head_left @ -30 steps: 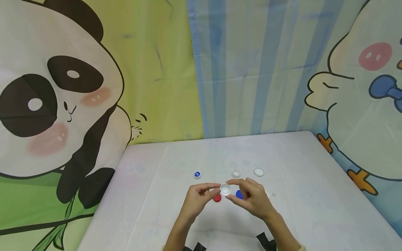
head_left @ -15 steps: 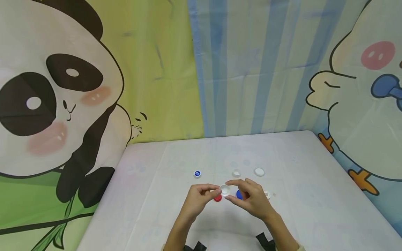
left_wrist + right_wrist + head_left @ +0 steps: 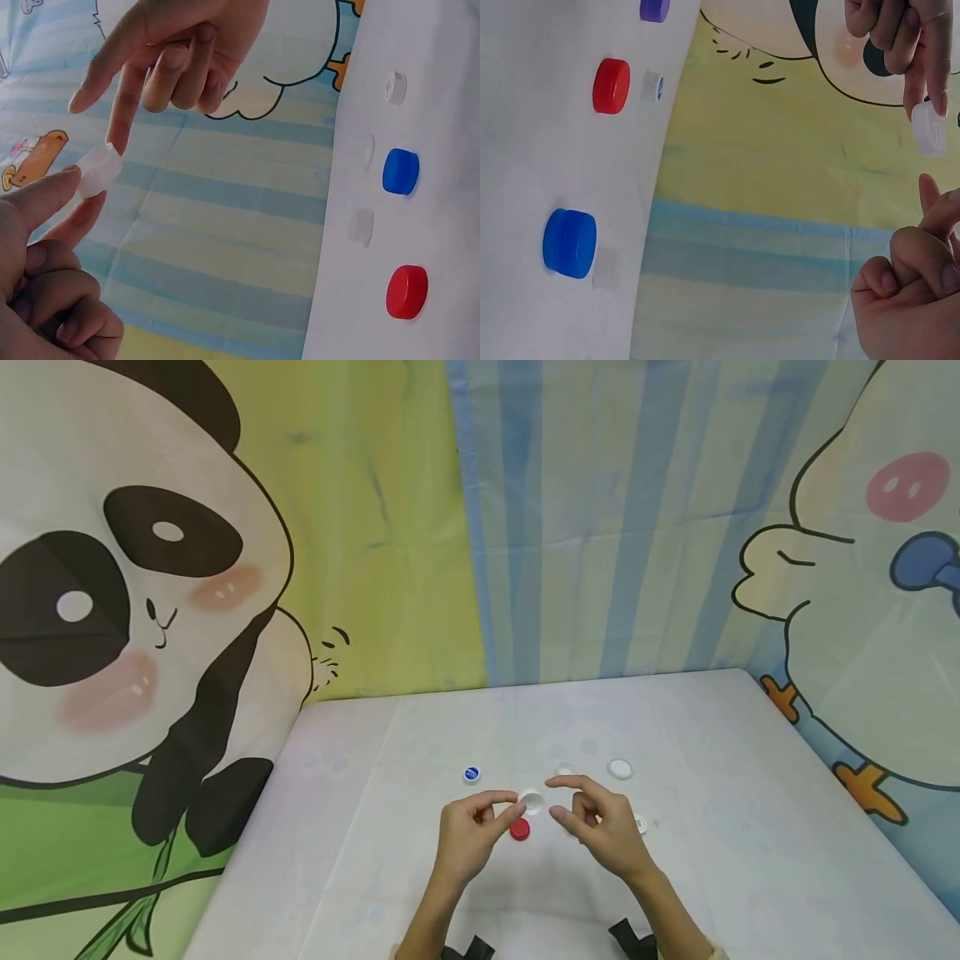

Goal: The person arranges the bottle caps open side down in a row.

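My left hand (image 3: pixel 468 835) pinches a small translucent white bottle cap (image 3: pixel 532 802) between thumb and index finger, raised above the table; its hollow side faces the head camera. Just to the right, my right hand (image 3: pixel 603 827) holds nothing, its thumb and index finger spread and the other fingers curled. The right wrist view shows a gap between its fingertips and the white cap (image 3: pixel 929 130). A red cap (image 3: pixel 520 829) lies below the held one. A blue cap (image 3: pixel 400 172), hidden behind my right hand in the head view, shows in both wrist views.
More caps lie on the white table (image 3: pixel 375 860): a blue-and-white one (image 3: pixel 471 774), a white one (image 3: pixel 619 768), a partly covered clear one (image 3: pixel 564 769) and a small white one (image 3: pixel 641 824). A purple cap (image 3: pixel 655 9) shows in the right wrist view. Printed cloths stand behind.
My right thumb and index finger have come off the white cap and moved slightly right. My left hand keeps hold of it, a little higher, and the cap has tilted.
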Action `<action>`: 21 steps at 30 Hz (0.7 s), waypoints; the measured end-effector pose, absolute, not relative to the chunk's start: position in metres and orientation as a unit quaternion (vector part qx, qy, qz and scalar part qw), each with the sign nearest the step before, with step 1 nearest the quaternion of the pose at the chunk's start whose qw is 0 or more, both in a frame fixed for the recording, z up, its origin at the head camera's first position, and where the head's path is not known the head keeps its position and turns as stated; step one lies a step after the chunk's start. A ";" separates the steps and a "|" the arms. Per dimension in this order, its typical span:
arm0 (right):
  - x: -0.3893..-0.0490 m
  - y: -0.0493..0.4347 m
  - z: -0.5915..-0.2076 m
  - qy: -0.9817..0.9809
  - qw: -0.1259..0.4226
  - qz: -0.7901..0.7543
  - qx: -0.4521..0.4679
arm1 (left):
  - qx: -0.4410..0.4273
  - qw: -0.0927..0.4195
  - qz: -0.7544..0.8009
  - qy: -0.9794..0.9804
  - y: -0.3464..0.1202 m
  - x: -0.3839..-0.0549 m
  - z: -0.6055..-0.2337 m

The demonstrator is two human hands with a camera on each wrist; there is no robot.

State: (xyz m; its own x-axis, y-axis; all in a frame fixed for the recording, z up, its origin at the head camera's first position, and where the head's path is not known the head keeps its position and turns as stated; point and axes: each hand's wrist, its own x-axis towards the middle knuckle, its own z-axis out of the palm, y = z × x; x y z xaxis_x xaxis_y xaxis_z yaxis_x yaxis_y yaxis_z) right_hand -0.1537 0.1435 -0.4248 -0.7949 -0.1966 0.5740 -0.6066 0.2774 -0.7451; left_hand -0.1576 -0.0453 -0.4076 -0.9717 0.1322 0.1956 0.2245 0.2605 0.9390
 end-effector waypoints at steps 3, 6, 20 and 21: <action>-0.152 0.142 -0.417 -0.777 0.132 0.578 0.212 | -0.159 0.127 -0.566 -0.799 -0.044 -0.162 -0.419; -0.153 0.142 -0.416 -0.770 0.075 0.606 0.183 | -0.228 0.218 -0.518 -0.795 -0.046 -0.169 -0.433; -0.166 0.150 -0.445 -0.720 -0.039 0.660 0.210 | -0.384 0.346 -0.414 -0.750 -0.051 -0.178 -0.443; -0.166 0.150 -0.445 -0.719 -0.042 0.661 0.210 | -0.386 0.348 -0.410 -0.749 -0.051 -0.178 -0.443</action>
State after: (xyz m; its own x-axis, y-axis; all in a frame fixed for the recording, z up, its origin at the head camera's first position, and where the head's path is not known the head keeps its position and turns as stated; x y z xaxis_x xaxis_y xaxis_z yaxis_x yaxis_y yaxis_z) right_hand -0.1660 0.1501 -0.4448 -0.9084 -0.3573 0.2172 -0.2465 0.0380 -0.9684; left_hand -0.1779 -0.0509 -0.4428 -0.4598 0.2921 0.8386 0.8639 0.3656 0.3463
